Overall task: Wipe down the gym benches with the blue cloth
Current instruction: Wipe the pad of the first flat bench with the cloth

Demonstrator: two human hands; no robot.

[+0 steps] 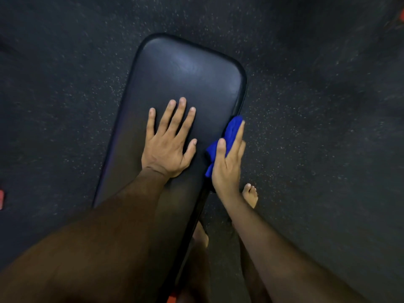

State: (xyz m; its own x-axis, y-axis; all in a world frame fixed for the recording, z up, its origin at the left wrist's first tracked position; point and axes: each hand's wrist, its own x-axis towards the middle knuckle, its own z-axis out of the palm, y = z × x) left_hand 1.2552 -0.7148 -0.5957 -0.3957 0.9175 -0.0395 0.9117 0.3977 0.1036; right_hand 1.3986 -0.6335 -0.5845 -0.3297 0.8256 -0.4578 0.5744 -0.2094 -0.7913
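A black padded gym bench point(185, 79) runs from the bottom of the view up to a rounded far end. My left hand point(169, 143) lies flat on its top with fingers spread and straight. My right hand point(227, 165) presses the bunched blue cloth point(230, 132) against the bench's right side edge, with the thumb over the cloth and the fingers stretched along it. Part of the cloth sticks out above and below the hand.
Dark speckled rubber floor point(317, 127) surrounds the bench. My bare feet point(250, 194) stand to the right of the bench, close under my right arm. Something red point(1, 199) shows at the left edge and something orange-red point(397, 17) in the top right corner.
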